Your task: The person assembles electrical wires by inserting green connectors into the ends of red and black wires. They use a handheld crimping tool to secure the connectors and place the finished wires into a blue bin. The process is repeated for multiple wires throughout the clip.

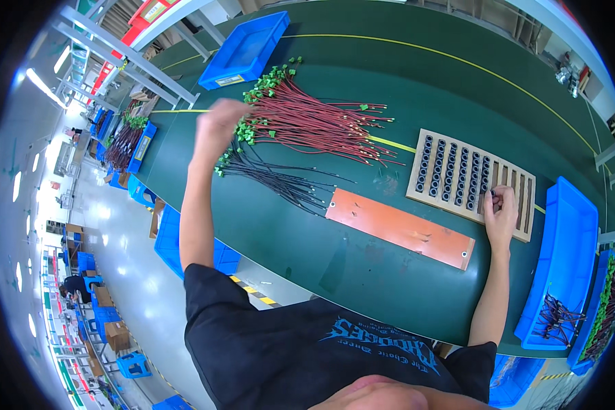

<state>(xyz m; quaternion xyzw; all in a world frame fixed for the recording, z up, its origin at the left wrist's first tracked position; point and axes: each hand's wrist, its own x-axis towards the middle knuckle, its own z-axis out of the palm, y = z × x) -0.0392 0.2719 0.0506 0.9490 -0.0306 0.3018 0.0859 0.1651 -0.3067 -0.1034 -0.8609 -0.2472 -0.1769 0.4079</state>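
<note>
My left hand (220, 126) is at the green-connector end of a bundle of red wires (314, 123). Motion smears its fingers, so whether they hold anything cannot be told. Just below that bundle lies a smaller spread of black wires (280, 181), also with green connectors. Over on the right, my right hand (501, 213) has its fingers pinched together over a slotted wooden rack (526, 188). Black ring-shaped parts (448, 171) stand in several of its rows. A dark bit shows at the right fingertips, too small to name.
An orange strip (400, 229) lies on the green table (307, 253) in front of the rack. One blue tray (249, 48) sits at the far left. Another blue tray (560, 239), with dark wire pieces in its near end, stands at the right.
</note>
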